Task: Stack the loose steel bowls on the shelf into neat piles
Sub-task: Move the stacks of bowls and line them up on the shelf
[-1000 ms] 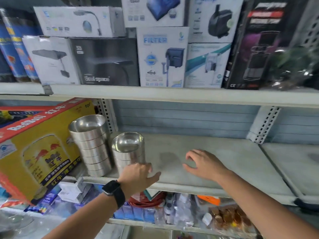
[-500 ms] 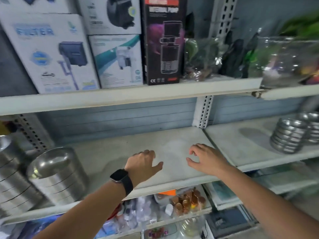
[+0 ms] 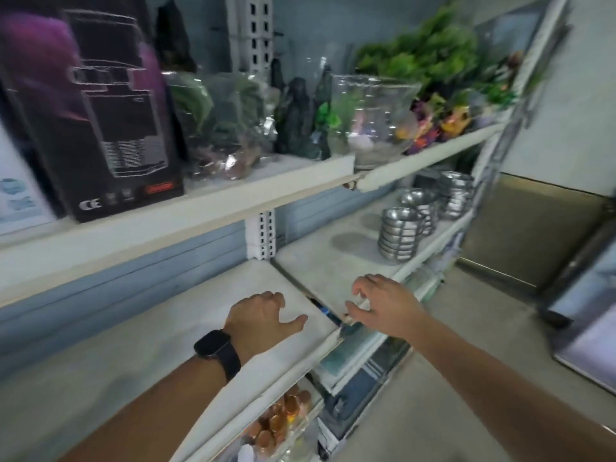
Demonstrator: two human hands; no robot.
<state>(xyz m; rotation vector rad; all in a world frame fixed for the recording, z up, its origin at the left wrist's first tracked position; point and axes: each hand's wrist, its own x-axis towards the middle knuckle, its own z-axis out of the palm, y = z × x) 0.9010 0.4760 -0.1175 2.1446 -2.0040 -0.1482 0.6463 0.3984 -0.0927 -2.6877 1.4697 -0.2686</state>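
Observation:
Three piles of steel bowls stand on the middle shelf (image 3: 320,261) at the right: a near pile (image 3: 398,236), a second pile (image 3: 420,208) behind it, and a far pile (image 3: 455,195). My left hand (image 3: 263,320), with a black watch on the wrist, hovers over the shelf with loosely curled fingers and holds nothing. My right hand (image 3: 383,303) hangs over the shelf's front edge near the gap between two boards, fingers relaxed and empty. Both hands are well short of the bowls. The view is blurred.
The upper shelf (image 3: 206,208) carries a black boxed pump (image 3: 96,121), bagged plants, a glass fishbowl (image 3: 373,118) and green plastic plants (image 3: 430,58). A slotted upright (image 3: 263,235) stands at the back. Lower shelves hold packets and jars. Grey floor lies to the right.
The view has swung right: the tall bowl stacks on the left have left the frame and the right-hand piles have come closer. Both hands moved right along the shelf, still empty.

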